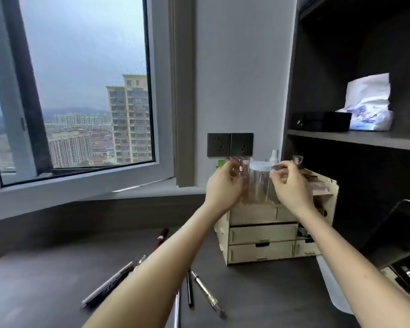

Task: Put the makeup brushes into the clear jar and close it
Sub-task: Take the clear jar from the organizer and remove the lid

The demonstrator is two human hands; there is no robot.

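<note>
A clear jar (259, 185) with a white lid (259, 165) stands on top of a wooden drawer organizer (263, 233) at the back of the desk. My left hand (225, 187) is at the jar's left side with curled fingers, next to some rose-gold bottles (240, 168). My right hand (291, 183) is at the jar's right side, fingertips by the lid's edge. Whether either hand touches the jar is unclear. Several slim makeup brushes and pens lie on the dark desk: one at the left (109, 285), a black one (189, 290), a silver one (208, 295) and a red one (162, 236).
A window (81, 91) fills the left. Two wall sockets (230, 144) sit behind the organizer. A small spray bottle (273, 153) stands behind the jar. The shelf on the right holds a black box (322, 121) and a white bag (369, 105). A laptop (402, 245) is at the right edge.
</note>
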